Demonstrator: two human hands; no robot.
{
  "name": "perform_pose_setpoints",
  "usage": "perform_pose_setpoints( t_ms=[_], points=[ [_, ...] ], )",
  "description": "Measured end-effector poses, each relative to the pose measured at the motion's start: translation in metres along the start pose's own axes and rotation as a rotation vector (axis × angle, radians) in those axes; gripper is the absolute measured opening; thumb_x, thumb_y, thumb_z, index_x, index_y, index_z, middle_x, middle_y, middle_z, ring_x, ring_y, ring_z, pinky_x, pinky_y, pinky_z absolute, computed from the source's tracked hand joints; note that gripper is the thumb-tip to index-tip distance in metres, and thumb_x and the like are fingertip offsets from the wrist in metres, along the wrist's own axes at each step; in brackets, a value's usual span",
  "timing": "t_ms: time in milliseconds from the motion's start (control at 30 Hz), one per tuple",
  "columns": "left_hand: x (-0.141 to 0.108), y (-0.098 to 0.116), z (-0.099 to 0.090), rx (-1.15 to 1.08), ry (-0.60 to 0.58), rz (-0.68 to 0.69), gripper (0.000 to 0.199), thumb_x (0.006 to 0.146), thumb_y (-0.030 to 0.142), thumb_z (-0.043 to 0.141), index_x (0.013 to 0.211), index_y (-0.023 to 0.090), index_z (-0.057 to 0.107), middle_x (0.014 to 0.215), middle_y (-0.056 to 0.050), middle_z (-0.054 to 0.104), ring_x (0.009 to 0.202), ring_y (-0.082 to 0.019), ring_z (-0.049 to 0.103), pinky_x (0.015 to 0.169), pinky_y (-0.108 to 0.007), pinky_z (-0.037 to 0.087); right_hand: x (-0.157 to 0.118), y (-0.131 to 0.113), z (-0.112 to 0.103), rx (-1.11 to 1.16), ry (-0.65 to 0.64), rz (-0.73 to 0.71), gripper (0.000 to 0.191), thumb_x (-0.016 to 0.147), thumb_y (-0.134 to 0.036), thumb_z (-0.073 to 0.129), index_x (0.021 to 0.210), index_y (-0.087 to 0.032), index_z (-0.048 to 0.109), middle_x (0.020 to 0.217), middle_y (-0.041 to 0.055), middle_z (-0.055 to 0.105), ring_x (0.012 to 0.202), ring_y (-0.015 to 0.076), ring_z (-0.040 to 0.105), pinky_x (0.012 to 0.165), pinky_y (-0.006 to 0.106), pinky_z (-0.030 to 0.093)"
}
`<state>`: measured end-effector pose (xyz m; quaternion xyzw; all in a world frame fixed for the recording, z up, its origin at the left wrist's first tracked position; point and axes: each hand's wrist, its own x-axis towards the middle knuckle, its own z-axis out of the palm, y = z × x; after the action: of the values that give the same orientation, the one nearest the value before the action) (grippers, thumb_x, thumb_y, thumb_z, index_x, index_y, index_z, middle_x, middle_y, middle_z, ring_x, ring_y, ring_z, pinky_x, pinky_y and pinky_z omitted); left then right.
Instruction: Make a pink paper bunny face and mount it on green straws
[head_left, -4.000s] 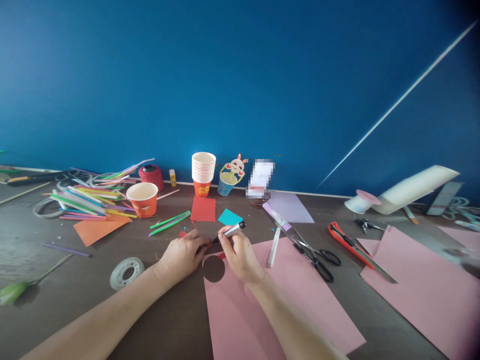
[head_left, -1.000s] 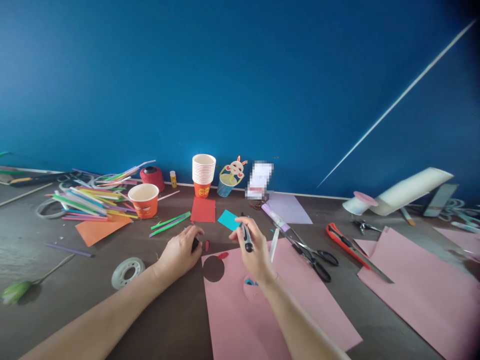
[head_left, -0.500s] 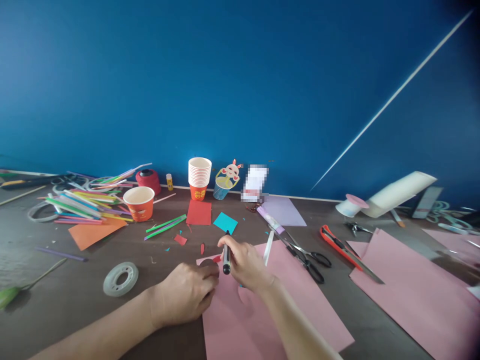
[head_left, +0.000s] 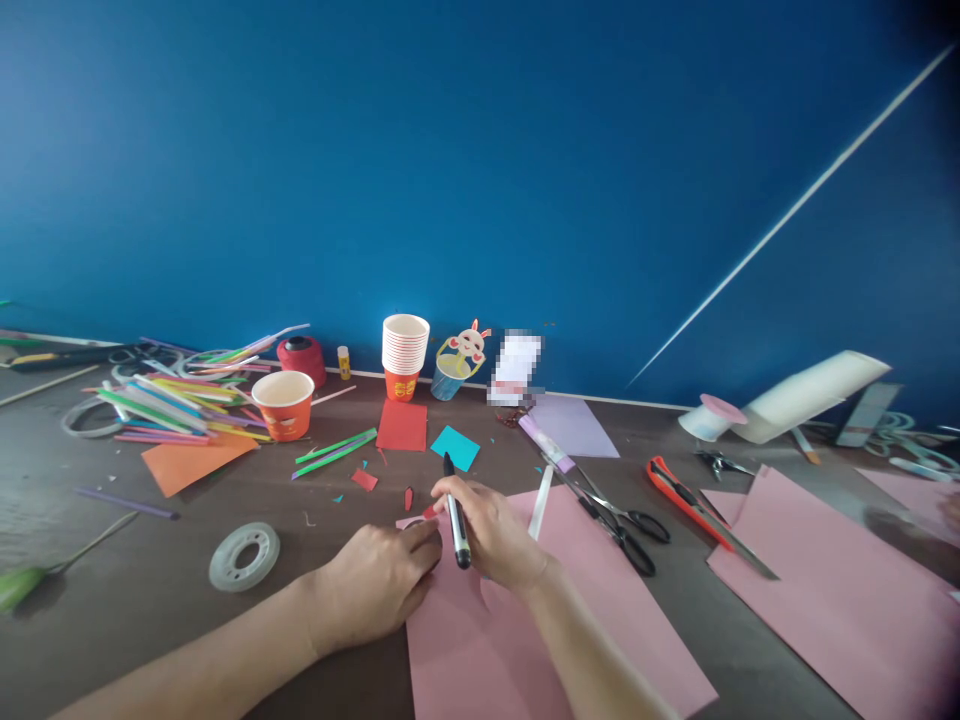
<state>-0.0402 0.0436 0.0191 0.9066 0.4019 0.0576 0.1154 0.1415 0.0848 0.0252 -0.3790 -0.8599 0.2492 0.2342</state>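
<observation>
My right hand (head_left: 487, 530) has its fingers wrapped round a black and silver marker (head_left: 456, 515), above a pink sheet (head_left: 555, 630). At the sheet's upper left corner rests my left hand (head_left: 382, 580), fingers bent and close together. A dark round piece (head_left: 429, 532) shows partly under its fingertips; the rest is hidden. Small red paper bits (head_left: 409, 498) lie just beyond the hands, with a blue paper square (head_left: 455, 447) and a red one (head_left: 401, 425) behind them.
A tape roll (head_left: 244, 557) lies left. Straws (head_left: 172, 400), an orange cup (head_left: 283, 405), stacked cups (head_left: 405, 357) and a rabbit-face cup (head_left: 452, 375) stand or lie behind. Scissors (head_left: 619, 520), a red cutter (head_left: 690, 505) and more pink paper (head_left: 832, 590) are right.
The marker has tilted in my right hand, its lower end moving slightly right and down. The whole view has shifted a little. My left hand stays by the sheet's corner.
</observation>
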Motion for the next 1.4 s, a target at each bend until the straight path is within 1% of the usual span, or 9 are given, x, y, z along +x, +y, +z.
perform_pose_setpoints(
  t_ms=[133,300,500,600,700,800,867,1000,1400],
  points=[
    [0.001,0.000,-0.001,0.037,-0.042,0.029,0.028,0.085,0.025,0.040,0.111,0.023,0.049,0.115,-0.007,0.054,0.093,-0.019,0.059,0.075,-0.029,0.050,0.001,0.000,0.001,-0.015,-0.029,0.013,0.024,0.082,-0.012,0.044,0.103,-0.021,0.047,0.087,0.0034,0.062,0.085,0.0182,0.056,0.072,0.027,0.041],
    [0.003,-0.002,-0.001,0.062,-0.042,-0.049,0.026,0.086,0.029,0.037,0.108,0.022,0.050,0.123,-0.008,0.050,0.087,-0.022,0.062,0.068,-0.033,0.052,0.003,0.006,0.001,0.024,-0.021,-0.005,0.031,0.077,-0.005,0.043,0.103,-0.022,0.047,0.094,0.0040,0.062,0.091,0.0190,0.055,0.075,0.027,0.041],
    [0.004,-0.003,-0.003,0.073,-0.056,-0.119,0.028,0.085,0.033,0.038,0.109,0.023,0.049,0.126,-0.008,0.048,0.086,-0.023,0.062,0.067,-0.035,0.053,0.005,0.011,0.003,0.056,0.011,-0.037,0.037,0.072,-0.003,0.045,0.104,-0.022,0.047,0.094,0.0031,0.062,0.091,0.0192,0.054,0.077,0.028,0.041],
    [0.005,-0.001,-0.004,0.114,-0.065,-0.121,0.029,0.085,0.034,0.038,0.109,0.022,0.049,0.123,-0.009,0.049,0.081,-0.023,0.063,0.063,-0.035,0.053,0.005,0.012,0.005,0.120,0.087,-0.001,0.035,0.075,-0.006,0.044,0.107,-0.022,0.046,0.089,0.0024,0.062,0.086,0.0178,0.056,0.076,0.028,0.042],
    [0.005,0.002,-0.004,0.171,-0.072,-0.112,0.032,0.084,0.036,0.037,0.110,0.020,0.049,0.124,-0.011,0.048,0.073,-0.023,0.064,0.056,-0.036,0.053,0.007,0.011,0.005,0.236,0.219,0.100,0.028,0.084,-0.014,0.039,0.110,-0.021,0.046,0.080,0.0012,0.060,0.076,0.0150,0.057,0.071,0.026,0.044],
    [0.005,0.006,-0.002,0.224,-0.089,-0.109,0.036,0.084,0.040,0.038,0.110,0.017,0.048,0.125,-0.015,0.047,0.074,-0.026,0.064,0.052,-0.037,0.053,0.011,0.011,0.005,0.306,0.340,0.137,0.023,0.087,-0.025,0.040,0.105,-0.018,0.053,0.086,0.0040,0.059,0.076,0.0150,0.056,0.071,0.025,0.044],
    [0.004,0.008,0.001,0.236,-0.100,-0.104,0.040,0.083,0.043,0.039,0.111,0.016,0.047,0.126,-0.016,0.046,0.076,-0.027,0.064,0.052,-0.038,0.053,0.014,0.011,0.008,0.330,0.365,0.147,0.022,0.087,-0.028,0.042,0.099,-0.017,0.057,0.086,0.0046,0.059,0.077,0.0156,0.056,0.069,0.025,0.044],
    [0.005,0.010,0.003,0.212,-0.119,-0.114,0.049,0.081,0.047,0.041,0.120,0.016,0.040,0.130,-0.019,0.042,0.084,-0.028,0.063,0.059,-0.037,0.052,0.018,0.010,0.017,0.346,0.323,0.209,0.023,0.087,-0.032,0.041,0.092,-0.016,0.057,0.071,0.0012,0.057,0.062,0.0136,0.053,0.059,0.023,0.042],
    [0.005,0.010,0.004,0.201,-0.144,-0.106,0.054,0.080,0.052,0.043,0.119,0.016,0.040,0.134,-0.021,0.037,0.092,-0.030,0.061,0.061,-0.037,0.052,0.021,0.009,0.023,0.226,0.286,0.172,0.019,0.088,-0.028,0.039,0.086,-0.018,0.055,0.080,0.0026,0.060,0.073,0.0151,0.057,0.066,0.021,0.042]
  ],
)
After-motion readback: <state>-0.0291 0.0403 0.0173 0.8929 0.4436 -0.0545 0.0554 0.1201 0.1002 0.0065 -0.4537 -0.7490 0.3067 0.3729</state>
